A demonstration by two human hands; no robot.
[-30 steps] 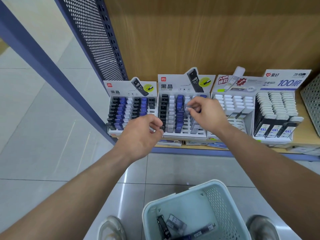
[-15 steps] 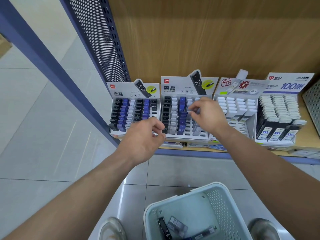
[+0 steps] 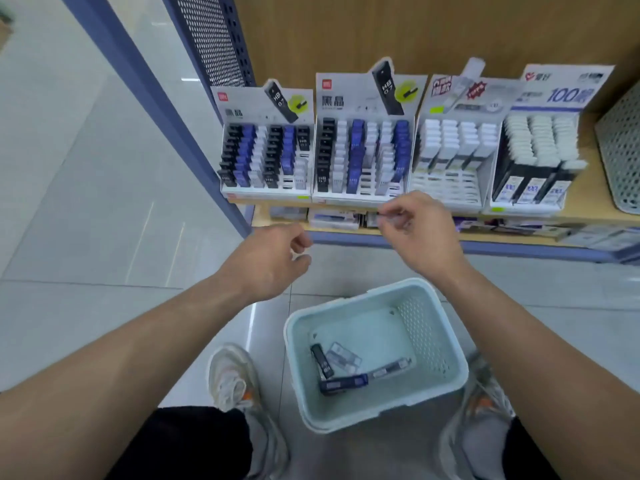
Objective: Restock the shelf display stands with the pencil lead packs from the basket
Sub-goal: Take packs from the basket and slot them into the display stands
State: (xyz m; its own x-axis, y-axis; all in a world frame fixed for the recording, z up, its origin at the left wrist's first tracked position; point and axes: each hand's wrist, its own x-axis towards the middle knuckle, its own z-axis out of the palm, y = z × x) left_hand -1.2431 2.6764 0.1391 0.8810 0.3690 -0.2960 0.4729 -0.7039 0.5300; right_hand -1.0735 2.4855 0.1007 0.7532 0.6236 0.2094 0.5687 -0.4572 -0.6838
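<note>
A pale green basket stands on the floor between my feet. Several pencil lead packs lie in it: a black one, a clear one and a blue one. On the wooden shelf stand two display stands of black, blue and grey packs, and two of white packs. My right hand hovers before the shelf edge, pinching what looks like a small clear lead pack. My left hand hangs lower, fingers loosely curled, holding nothing.
A dark perforated panel and a blue upright post bound the shelf on the left. A grey mesh bin sits at the far right of the shelf. More stock lies on the shelf below. Grey floor tiles spread left.
Both hands have drawn back from the second display stand toward me and now hover in front of the shelf edge. The view has tilted down, showing more of the basket.
</note>
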